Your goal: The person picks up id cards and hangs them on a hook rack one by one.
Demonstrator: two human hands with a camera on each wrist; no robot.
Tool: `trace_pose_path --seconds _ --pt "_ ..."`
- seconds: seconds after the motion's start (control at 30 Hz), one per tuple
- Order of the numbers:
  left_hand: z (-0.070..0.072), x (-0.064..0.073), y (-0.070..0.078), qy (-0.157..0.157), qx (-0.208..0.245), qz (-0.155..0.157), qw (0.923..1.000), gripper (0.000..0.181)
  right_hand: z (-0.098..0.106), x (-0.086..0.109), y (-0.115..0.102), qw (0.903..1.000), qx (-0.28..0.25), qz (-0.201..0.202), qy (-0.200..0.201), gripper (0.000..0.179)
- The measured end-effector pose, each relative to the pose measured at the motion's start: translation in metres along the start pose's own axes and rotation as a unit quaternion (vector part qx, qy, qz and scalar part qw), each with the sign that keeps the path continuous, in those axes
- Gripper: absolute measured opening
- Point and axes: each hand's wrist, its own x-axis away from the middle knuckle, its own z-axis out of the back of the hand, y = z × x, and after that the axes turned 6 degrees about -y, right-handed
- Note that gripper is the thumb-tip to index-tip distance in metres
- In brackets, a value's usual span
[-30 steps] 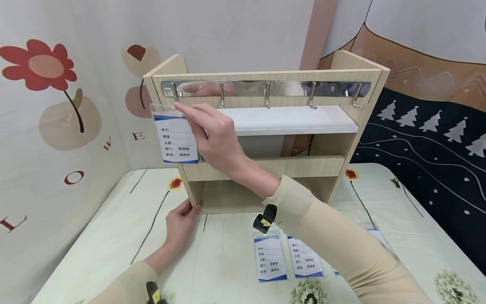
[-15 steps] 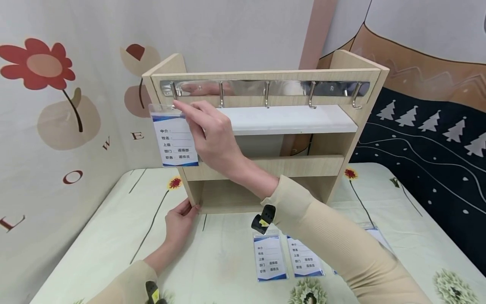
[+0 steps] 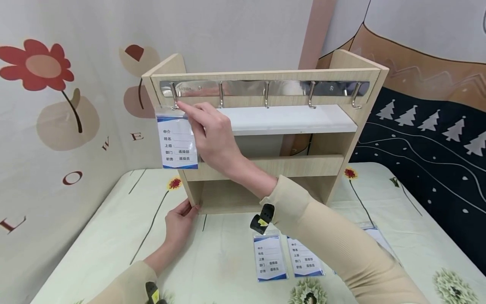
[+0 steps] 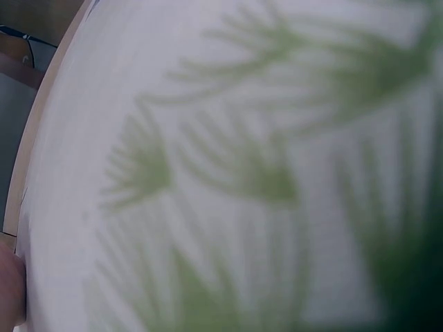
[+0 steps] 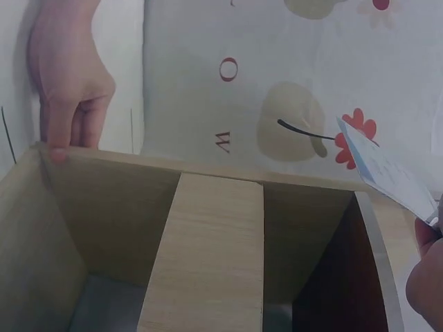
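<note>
My right hand (image 3: 217,137) pinches a clear-sleeved name badge (image 3: 176,141) by its upper right part, just below the leftmost hook (image 3: 174,95) of a metal hook rail. White with blue bands and printed lines, the badge hangs nearly upright; the fingers hide its upper right corner. In the right wrist view this badge (image 5: 391,169) shows edge-on beside the fingers. My left hand (image 3: 181,223) grips the lower left front corner of a pale wooden shelf unit (image 3: 262,166), thumb on the panel's front edge and fingers outside. Part of that hand (image 4: 10,287) appears in the left wrist view.
Two more badges, a left one (image 3: 271,258) and a right one (image 3: 305,257), lie on the flowered tablecloth (image 3: 224,249). Another badge (image 3: 376,234) lies partly under the right sleeve (image 3: 326,236). Several hooks to the right carry nothing. A white shelf board (image 3: 288,120) sits below the rail.
The badge in my right hand has swung slightly right and down, hanging straighter beneath the first hook. My right hand has barely moved; the left hand keeps its place on the shelf unit.
</note>
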Motion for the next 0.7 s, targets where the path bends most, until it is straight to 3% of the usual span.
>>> trace_pose_path --seconds 0.4,0.7 --pt "-0.002 0.000 0.000 0.010 0.001 -0.021 0.9997 0.044 -0.001 0.005 0.009 0.9999 0.009 0.001 0.014 0.036" --pt "-0.002 0.000 -0.002 0.010 -0.007 -0.010 0.9999 0.043 0.001 0.017 0.015 0.9996 0.017 0.021 0.010 0.033"
